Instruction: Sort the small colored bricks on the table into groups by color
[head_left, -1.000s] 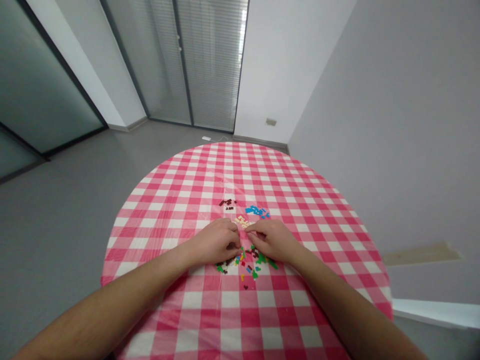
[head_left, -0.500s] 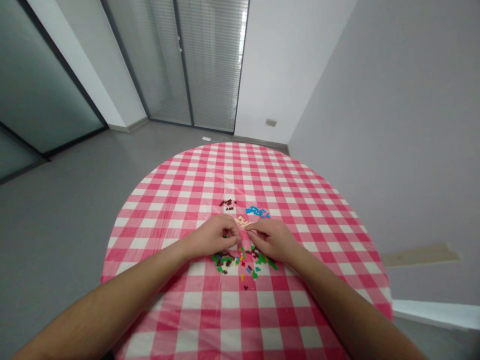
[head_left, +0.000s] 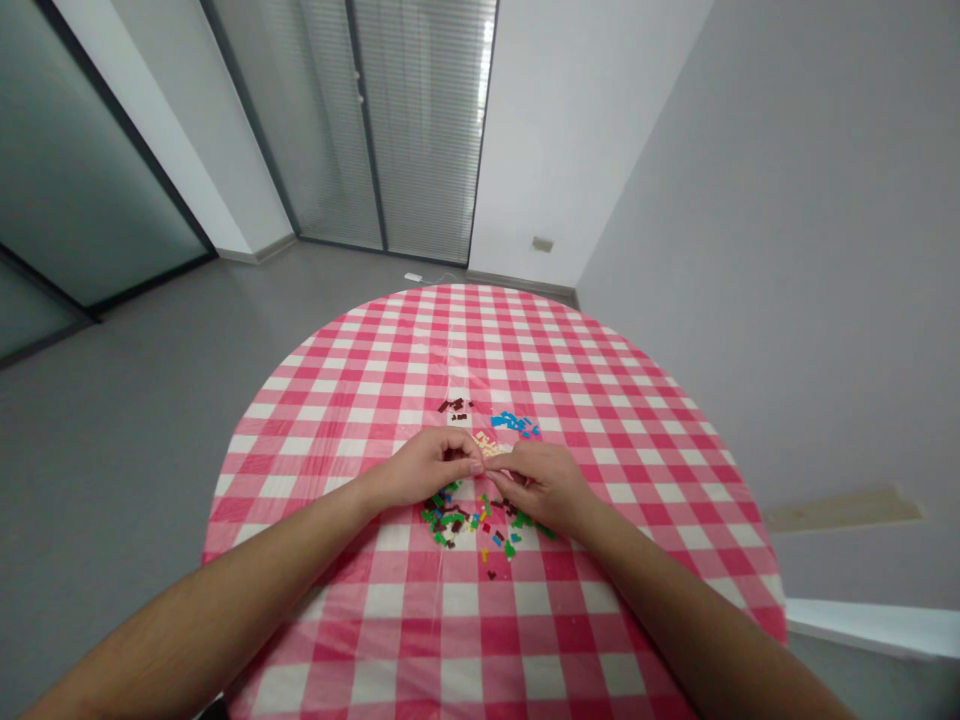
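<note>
Over the middle of the table, my left hand (head_left: 433, 466) and my right hand (head_left: 541, 482) meet at the fingertips. Both are pinched closed; whatever lies between the fingers is too small to make out. Just beyond the fingertips is a small group of cream pieces (head_left: 486, 443). Farther back lie dark brown pieces (head_left: 456, 406) on the left and blue pieces (head_left: 514, 423) on the right. Nearer to me, below the hands, a mixed scatter of green, brown, yellow, red and blue pieces (head_left: 451, 522) is partly hidden by my hands.
A red and white checked cloth covers the round table (head_left: 480, 345). Beyond it stand a glass partition with blinds (head_left: 420, 130) and white walls. A small white object (head_left: 412, 277) with a cable lies on the floor behind the table.
The fingertips of both hands have come together. My right hand has shifted slightly left, and my left fingertips have risen a little.
</note>
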